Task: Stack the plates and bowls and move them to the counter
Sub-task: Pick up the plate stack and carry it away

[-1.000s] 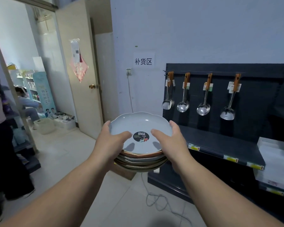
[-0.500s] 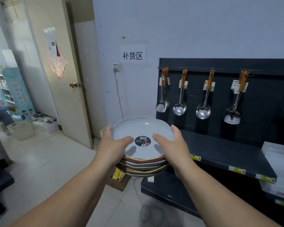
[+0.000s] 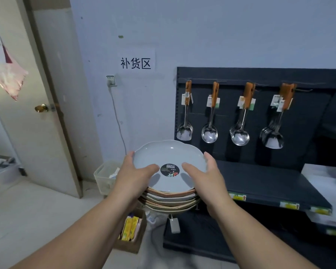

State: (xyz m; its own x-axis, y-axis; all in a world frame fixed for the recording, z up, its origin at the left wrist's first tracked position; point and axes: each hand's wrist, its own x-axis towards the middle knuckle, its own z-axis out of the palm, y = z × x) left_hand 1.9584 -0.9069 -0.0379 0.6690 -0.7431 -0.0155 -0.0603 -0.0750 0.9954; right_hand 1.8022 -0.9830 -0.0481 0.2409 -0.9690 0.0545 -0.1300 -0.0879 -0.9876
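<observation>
I carry a stack of plates [image 3: 169,199] in the air in front of me. The top plate [image 3: 169,156] is pale blue with a scalloped rim and a round black sticker in its middle; below it lie several beige and brown-rimmed plates. My left hand [image 3: 132,177] grips the stack's left side, thumb on the top plate and fingers hidden underneath. My right hand [image 3: 204,179] grips the right side the same way. The stack hangs just left of the dark shelf [image 3: 264,183].
Ladles [image 3: 239,133] hang on the dark back panel above the shelf. A white tray [image 3: 326,183] lies on the shelf's right end. On the floor stand a cardboard box [image 3: 132,233], a clear bin [image 3: 107,177] and a cable with adapter [image 3: 175,224]. A door [image 3: 39,105] is at left.
I have stepped closer to the shelf and turned right; the doorway and the people beyond it have slid out of view. Both hands hold the stack as before.
</observation>
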